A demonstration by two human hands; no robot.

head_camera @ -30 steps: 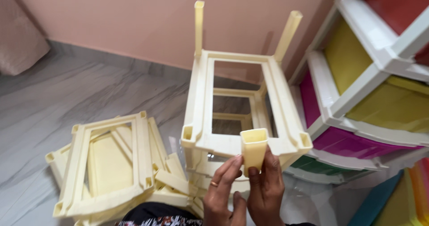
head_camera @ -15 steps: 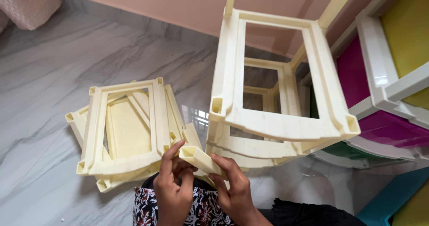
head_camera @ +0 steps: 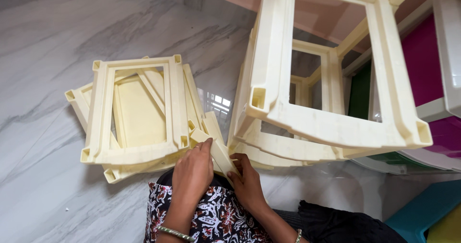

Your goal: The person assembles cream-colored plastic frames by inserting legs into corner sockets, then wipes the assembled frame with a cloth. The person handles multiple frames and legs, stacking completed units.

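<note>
Person sits on the marble floor (head_camera: 48,41), patterned cloth over the lap. Both hands meet low in view on one cream post (head_camera: 214,149), a hollow square-section plastic tube lying slantwise, its open end up-left.

Left hand (head_camera: 192,171): palm down over the post's near side, fingers curled closed on it, index tip along the upper edge. Right hand (head_camera: 247,183): fingers pinched shut on the post's lower end, thumb side toward the rack. The two-handed grip probably steadies the light tube so it does not twist.

The post rests against the near corner of the frame stack (head_camera: 134,113), just beside a corner socket (head_camera: 184,141); whether its tip sits inside a socket I cannot tell.

Frame stack: flat rectangular cream frames, piled askew on the floor, smooth moulded plastic, square sockets at each corner.

Rack (head_camera: 331,79): same cream plastic, frames joined by upright posts, standing just right of the hands, tilted toward the viewer; its near corner socket stands open.

Behind it, drawers (head_camera: 422,55) in magenta, green and white; glossy.

Floor: grey-veined, polished, reflects window light.
</note>
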